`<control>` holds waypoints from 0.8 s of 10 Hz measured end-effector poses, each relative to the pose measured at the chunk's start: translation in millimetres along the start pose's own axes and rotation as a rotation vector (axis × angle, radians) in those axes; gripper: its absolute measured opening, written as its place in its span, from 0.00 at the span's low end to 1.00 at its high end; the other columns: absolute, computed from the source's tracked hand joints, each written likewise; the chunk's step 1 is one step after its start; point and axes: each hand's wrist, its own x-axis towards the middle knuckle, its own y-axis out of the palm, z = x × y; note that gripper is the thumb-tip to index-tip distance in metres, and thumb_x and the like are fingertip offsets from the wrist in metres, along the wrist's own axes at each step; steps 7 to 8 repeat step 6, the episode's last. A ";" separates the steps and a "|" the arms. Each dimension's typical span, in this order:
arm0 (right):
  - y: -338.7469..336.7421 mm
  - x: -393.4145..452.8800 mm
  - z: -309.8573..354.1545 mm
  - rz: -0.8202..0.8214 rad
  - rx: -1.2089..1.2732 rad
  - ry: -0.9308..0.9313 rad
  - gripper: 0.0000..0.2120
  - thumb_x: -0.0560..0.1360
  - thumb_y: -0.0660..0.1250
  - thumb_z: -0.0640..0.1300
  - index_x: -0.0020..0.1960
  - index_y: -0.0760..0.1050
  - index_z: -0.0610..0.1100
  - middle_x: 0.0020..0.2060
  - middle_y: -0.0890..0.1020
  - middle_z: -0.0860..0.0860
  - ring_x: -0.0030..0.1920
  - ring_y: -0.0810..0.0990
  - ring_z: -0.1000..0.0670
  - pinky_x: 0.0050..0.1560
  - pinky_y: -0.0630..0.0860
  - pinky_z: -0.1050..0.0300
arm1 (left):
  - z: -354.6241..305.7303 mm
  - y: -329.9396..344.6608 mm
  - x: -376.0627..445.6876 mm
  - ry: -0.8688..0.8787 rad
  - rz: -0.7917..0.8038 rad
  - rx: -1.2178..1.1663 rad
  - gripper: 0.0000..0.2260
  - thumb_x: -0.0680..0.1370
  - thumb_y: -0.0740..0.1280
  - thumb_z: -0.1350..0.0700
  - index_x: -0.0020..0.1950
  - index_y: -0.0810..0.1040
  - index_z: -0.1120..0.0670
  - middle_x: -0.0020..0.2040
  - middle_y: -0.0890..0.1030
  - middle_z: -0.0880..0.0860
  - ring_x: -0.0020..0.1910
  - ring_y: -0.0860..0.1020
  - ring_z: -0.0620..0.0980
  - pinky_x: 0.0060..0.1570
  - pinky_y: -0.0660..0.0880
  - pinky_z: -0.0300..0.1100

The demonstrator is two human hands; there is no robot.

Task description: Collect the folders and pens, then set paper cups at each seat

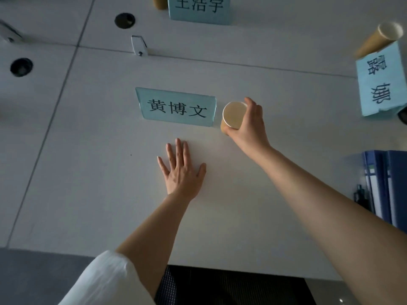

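Paper cup (233, 115) in right-hand fingers (251, 106) beside name card (176, 107); left hand (181, 170) flat, fingers spread.

We see only the lower part of the top name card (199, 8), its characters sliced by the upper edge, and beside it just a brown sliver of a paper cup (160, 2). Our right hand (246, 124) covers the near wall and base of the cup (234, 115) it grips, so we cannot tell whether it touches the table (88, 172). The blue folders (387, 186) run off the right edge, and the dark object (361, 194) beside them is too small to identify
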 end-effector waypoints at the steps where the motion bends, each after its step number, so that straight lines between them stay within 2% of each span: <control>1: 5.7 14.0 -1.8 0.011 0.013 -0.004 0.44 0.67 0.74 0.44 0.75 0.54 0.40 0.66 0.66 0.42 0.63 0.70 0.41 0.64 0.68 0.52 | 1.3 6.2 1.9 0.009 -0.006 0.020 0.38 0.76 0.45 0.35 0.80 0.40 0.54 0.80 0.38 0.50 0.78 0.35 0.55 0.73 0.34 0.61; 4: 11.3 26.8 1.9 0.036 0.024 -0.021 0.46 0.67 0.74 0.44 0.76 0.50 0.43 0.65 0.66 0.41 0.62 0.71 0.38 0.62 0.70 0.48 | 1.7 5.7 4.0 0.016 0.005 0.042 0.39 0.75 0.43 0.34 0.80 0.40 0.54 0.80 0.39 0.51 0.78 0.35 0.55 0.74 0.36 0.60; 5: 10.9 23.3 -4.7 0.039 0.067 0.002 0.47 0.69 0.74 0.45 0.77 0.46 0.41 0.67 0.65 0.40 0.65 0.69 0.39 0.64 0.67 0.50 | 2.6 3.3 6.7 0.021 0.020 0.026 0.38 0.77 0.46 0.34 0.79 0.39 0.54 0.80 0.37 0.50 0.77 0.34 0.55 0.73 0.34 0.59; 6: 7.6 3.9 -14.6 0.061 0.073 0.141 0.42 0.73 0.70 0.46 0.76 0.48 0.36 0.70 0.63 0.38 0.68 0.67 0.41 0.64 0.64 0.55 | 8.1 -2.4 8.1 0.062 0.055 -0.027 0.38 0.79 0.55 0.38 0.79 0.40 0.54 0.80 0.37 0.50 0.77 0.33 0.54 0.72 0.33 0.57; 8: 7.6 3.9 -14.6 0.061 0.073 0.141 0.42 0.73 0.70 0.46 0.76 0.48 0.36 0.70 0.63 0.38 0.68 0.67 0.41 0.64 0.64 0.55 | 8.1 -2.4 8.1 0.062 0.055 -0.027 0.38 0.79 0.55 0.38 0.79 0.40 0.54 0.80 0.37 0.50 0.77 0.33 0.54 0.72 0.33 0.57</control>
